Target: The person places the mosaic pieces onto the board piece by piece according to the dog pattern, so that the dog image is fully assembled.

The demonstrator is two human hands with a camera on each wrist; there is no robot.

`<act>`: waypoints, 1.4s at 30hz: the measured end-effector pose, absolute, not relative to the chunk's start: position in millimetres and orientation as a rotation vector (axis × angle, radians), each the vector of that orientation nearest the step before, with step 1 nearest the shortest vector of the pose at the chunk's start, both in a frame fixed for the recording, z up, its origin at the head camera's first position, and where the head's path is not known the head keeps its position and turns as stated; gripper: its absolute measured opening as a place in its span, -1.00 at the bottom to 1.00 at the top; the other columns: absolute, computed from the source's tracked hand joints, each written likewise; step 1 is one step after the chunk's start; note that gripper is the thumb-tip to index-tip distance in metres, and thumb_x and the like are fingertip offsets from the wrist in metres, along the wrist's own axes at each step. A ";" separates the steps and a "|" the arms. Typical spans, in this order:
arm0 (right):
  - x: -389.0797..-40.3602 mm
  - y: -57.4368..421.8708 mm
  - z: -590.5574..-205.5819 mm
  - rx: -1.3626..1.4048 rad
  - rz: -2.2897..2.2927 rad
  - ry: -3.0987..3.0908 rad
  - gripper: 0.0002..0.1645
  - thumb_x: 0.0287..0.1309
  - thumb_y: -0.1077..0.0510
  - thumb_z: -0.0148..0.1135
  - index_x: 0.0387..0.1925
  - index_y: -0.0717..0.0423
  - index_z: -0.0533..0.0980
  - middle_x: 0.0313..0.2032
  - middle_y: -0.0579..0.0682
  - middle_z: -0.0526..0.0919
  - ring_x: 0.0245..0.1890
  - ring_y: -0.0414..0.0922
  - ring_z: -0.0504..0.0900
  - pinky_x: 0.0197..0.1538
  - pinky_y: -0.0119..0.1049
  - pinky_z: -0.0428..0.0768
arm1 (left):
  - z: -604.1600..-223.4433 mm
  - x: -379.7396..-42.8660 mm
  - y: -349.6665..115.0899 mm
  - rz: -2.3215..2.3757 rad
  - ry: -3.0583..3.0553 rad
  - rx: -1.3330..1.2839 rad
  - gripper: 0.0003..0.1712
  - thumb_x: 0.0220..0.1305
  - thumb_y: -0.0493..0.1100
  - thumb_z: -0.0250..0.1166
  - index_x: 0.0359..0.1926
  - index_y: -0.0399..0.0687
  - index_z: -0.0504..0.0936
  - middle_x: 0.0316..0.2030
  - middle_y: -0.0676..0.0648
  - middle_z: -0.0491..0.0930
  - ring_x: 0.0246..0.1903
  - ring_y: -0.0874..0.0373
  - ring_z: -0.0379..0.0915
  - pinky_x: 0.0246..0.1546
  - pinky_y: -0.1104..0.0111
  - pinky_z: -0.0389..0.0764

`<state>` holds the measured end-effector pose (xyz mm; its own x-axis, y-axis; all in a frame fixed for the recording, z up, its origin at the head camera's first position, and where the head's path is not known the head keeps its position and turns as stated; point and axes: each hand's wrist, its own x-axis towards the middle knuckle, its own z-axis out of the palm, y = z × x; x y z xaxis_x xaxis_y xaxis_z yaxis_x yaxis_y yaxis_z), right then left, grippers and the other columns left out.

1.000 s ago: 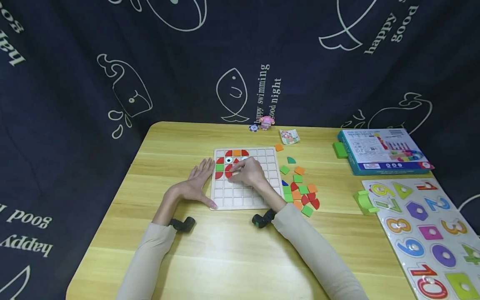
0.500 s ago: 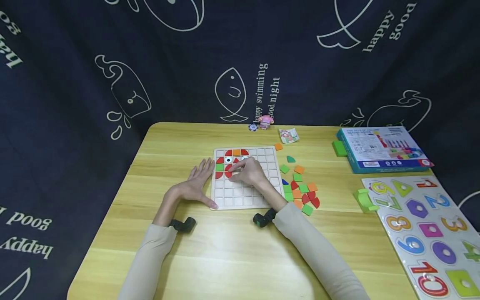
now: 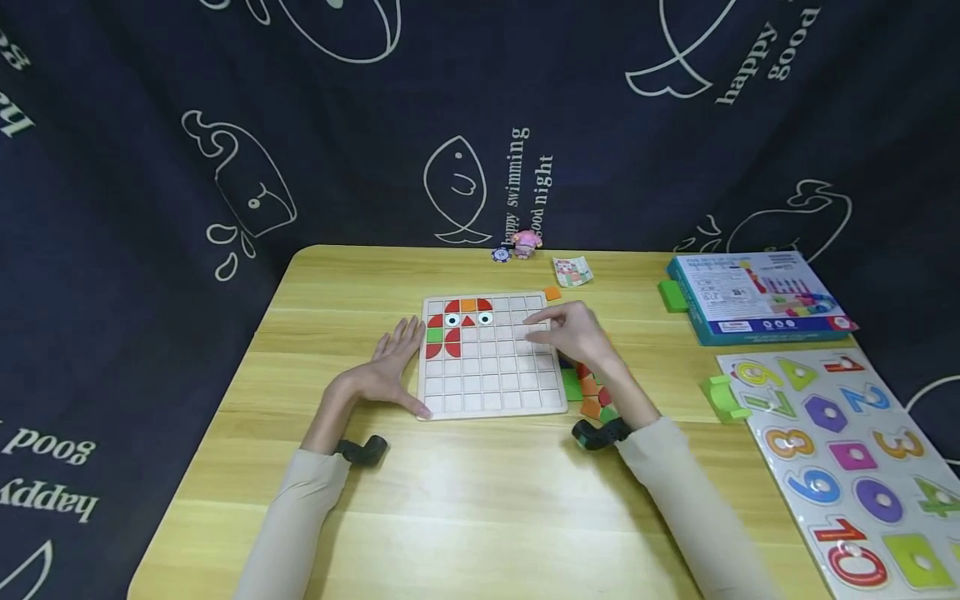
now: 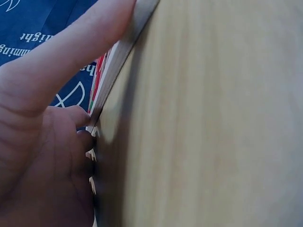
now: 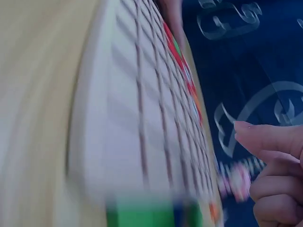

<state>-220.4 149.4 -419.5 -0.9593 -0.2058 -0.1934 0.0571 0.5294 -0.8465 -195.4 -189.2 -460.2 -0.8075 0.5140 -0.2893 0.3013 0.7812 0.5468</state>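
A white gridded board point(image 3: 495, 375) lies mid-table. Its upper-left cells hold several red quarter-round tiles point(image 3: 452, 350), an orange square tile point(image 3: 468, 306), a green square tile point(image 3: 434, 335), a red triangle tile point(image 3: 468, 322) and two eye tiles point(image 3: 485, 318). My left hand point(image 3: 384, 375) is spread along the board's left edge, its thumb point(image 4: 71, 52) right at the rim in the left wrist view. Over the board's right edge hovers my right hand point(image 3: 576, 335); thumb and forefinger are apart, with nothing seen between them. In the right wrist view its other fingers point(image 5: 279, 198) are loosely bent.
Loose coloured tiles point(image 3: 590, 408) lie right of the board, partly hidden by the right forearm. A picture card point(image 3: 573, 272), a pink figurine point(image 3: 527, 242) and a poker chip point(image 3: 501, 255) sit behind. At right are a blue box point(image 3: 757, 296) and a number puzzle point(image 3: 832, 450).
My right hand has left the red tiles and moved right to the board's right edge, uncovering the right eye tile. The left hand has stayed at the board's left side.
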 end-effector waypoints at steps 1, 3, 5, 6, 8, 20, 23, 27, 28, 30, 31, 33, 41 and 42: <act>-219.2 162.1 -418.0 -0.102 -1.389 2.511 -0.62 0.04 0.07 0.43 -0.07 0.06 0.67 -0.77 -0.17 0.14 -0.76 -0.21 0.06 -0.68 -0.39 0.07 | -460.1 -194.9 -190.5 0.678 2.547 0.612 0.75 -0.42 0.41 0.56 0.51 -0.06 -0.47 0.51 -0.14 -0.64 0.50 -0.09 -0.78 0.50 -0.09 -0.48; -216.7 186.1 -416.6 -0.058 -1.373 2.526 -0.61 0.07 0.05 0.41 -0.05 0.07 0.65 -0.76 -0.17 0.12 -0.75 -0.21 0.06 -0.68 -0.37 0.07 | -459.9 -194.1 -192.6 0.677 2.553 0.610 0.75 -0.42 0.41 0.56 0.51 -0.06 -0.47 0.51 -0.14 -0.63 0.50 -0.10 -0.77 0.50 -0.09 -0.47; -214.2 206.1 -417.8 -0.011 -1.337 2.545 -0.59 0.08 0.03 0.40 -0.03 0.07 0.64 -0.75 -0.17 0.13 -0.74 -0.20 0.08 -0.66 -0.36 0.09 | -459.0 -193.4 -194.0 0.684 2.559 0.614 0.74 -0.41 0.40 0.56 0.51 -0.07 -0.46 0.51 -0.16 -0.62 0.50 -0.12 -0.76 0.49 -0.11 -0.47; -213.0 214.5 -419.1 0.004 -1.309 2.558 -0.59 0.08 0.02 0.40 -0.03 0.07 0.64 -0.75 -0.17 0.14 -0.74 -0.19 0.10 -0.65 -0.35 0.09 | -458.3 -193.0 -194.5 0.687 2.561 0.616 0.74 -0.41 0.40 0.56 0.51 -0.07 -0.45 0.51 -0.17 -0.62 0.50 -0.12 -0.75 0.49 -0.11 -0.47; -210.4 227.5 -422.4 0.029 -1.250 2.573 -0.58 0.07 0.00 0.41 -0.03 0.06 0.65 -0.76 -0.16 0.17 -0.72 -0.18 0.14 -0.62 -0.34 0.12 | -457.3 -192.7 -194.9 0.691 2.558 0.618 0.73 -0.41 0.39 0.57 0.52 -0.07 -0.44 0.51 -0.18 -0.61 0.50 -0.14 -0.75 0.49 -0.12 -0.47; -196.6 234.1 -444.2 -0.042 -1.221 2.461 -0.64 -0.01 0.06 0.47 -0.13 0.06 0.69 -0.74 -0.16 0.13 -0.69 -0.19 0.12 -0.57 -0.35 0.10 | -462.9 -194.0 -195.6 0.661 2.549 0.634 0.71 -0.38 0.42 0.54 0.52 -0.05 -0.45 0.51 -0.17 -0.63 0.49 -0.12 -0.77 0.49 -0.11 -0.48; -199.1 234.3 -447.8 -0.010 -1.259 2.469 -0.64 0.01 0.07 0.45 -0.11 0.06 0.68 -0.74 -0.15 0.15 -0.70 -0.19 0.13 -0.57 -0.35 0.12 | -463.6 -194.8 -194.6 0.656 2.549 0.632 0.71 -0.38 0.42 0.53 0.52 -0.03 -0.45 0.51 -0.16 -0.63 0.49 -0.11 -0.77 0.50 -0.09 -0.48; -203.5 238.1 -450.9 0.041 -1.314 2.477 -0.61 0.02 0.07 0.44 -0.06 0.06 0.66 -0.75 -0.16 0.17 -0.71 -0.21 0.13 -0.57 -0.35 0.15 | -461.6 -195.3 -192.9 0.657 2.547 0.628 0.71 -0.38 0.42 0.54 0.52 -0.04 -0.45 0.51 -0.16 -0.62 0.50 -0.12 -0.76 0.50 -0.09 -0.47; -204.2 239.6 -451.5 0.048 -1.318 2.480 -0.60 0.02 0.08 0.45 -0.06 0.06 0.66 -0.75 -0.16 0.17 -0.71 -0.21 0.13 -0.57 -0.35 0.15 | -461.0 -195.2 -192.6 0.662 2.545 0.629 0.71 -0.38 0.41 0.54 0.52 -0.05 -0.44 0.51 -0.17 -0.62 0.50 -0.13 -0.76 0.49 -0.10 -0.47; -204.5 242.9 -453.1 0.060 -1.305 2.491 -0.57 0.01 0.06 0.45 -0.04 0.07 0.65 -0.75 -0.17 0.17 -0.70 -0.21 0.14 -0.57 -0.35 0.14 | -460.9 -195.4 -191.8 0.668 2.545 0.632 0.71 -0.38 0.41 0.54 0.52 -0.05 -0.44 0.51 -0.17 -0.62 0.50 -0.13 -0.76 0.49 -0.11 -0.47; -204.5 244.6 -453.6 0.065 -1.294 2.498 -0.57 0.00 0.04 0.46 -0.04 0.06 0.65 -0.74 -0.17 0.17 -0.69 -0.21 0.15 -0.57 -0.35 0.13 | -461.0 -195.5 -191.5 0.673 2.544 0.632 0.71 -0.38 0.40 0.55 0.52 -0.05 -0.44 0.51 -0.18 -0.61 0.50 -0.13 -0.76 0.49 -0.11 -0.47; -204.8 247.9 -454.5 0.073 -1.280 2.507 -0.55 -0.01 0.02 0.46 -0.04 0.06 0.65 -0.73 -0.18 0.18 -0.68 -0.21 0.15 -0.56 -0.36 0.13 | -461.1 -195.6 -190.7 0.680 2.547 0.637 0.70 -0.37 0.39 0.55 0.52 -0.07 -0.43 0.51 -0.19 -0.60 0.49 -0.15 -0.75 0.48 -0.13 -0.47; -207.1 259.2 -454.0 0.076 -1.273 2.536 -0.57 0.06 0.02 0.42 -0.01 0.07 0.64 -0.72 -0.21 0.19 -0.67 -0.24 0.17 -0.56 -0.39 0.17 | -459.6 -195.5 -189.3 0.680 2.538 0.634 0.70 -0.36 0.37 0.56 0.52 -0.06 -0.45 0.51 -0.18 -0.62 0.49 -0.14 -0.77 0.48 -0.12 -0.49; -207.6 259.9 -453.4 0.081 -1.277 2.549 -0.58 0.07 0.03 0.41 -0.02 0.07 0.64 -0.72 -0.21 0.19 -0.66 -0.24 0.17 -0.56 -0.39 0.17 | -459.2 -195.7 -189.3 0.682 2.538 0.634 0.70 -0.37 0.38 0.56 0.52 -0.05 -0.44 0.51 -0.17 -0.62 0.49 -0.13 -0.77 0.49 -0.11 -0.49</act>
<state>-207.6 259.9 -453.4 -0.9569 -0.0780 -0.2796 0.1773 0.6058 -0.7756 -195.7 -189.3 -459.2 -0.8009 0.5267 -0.2850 0.3129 0.7738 0.5508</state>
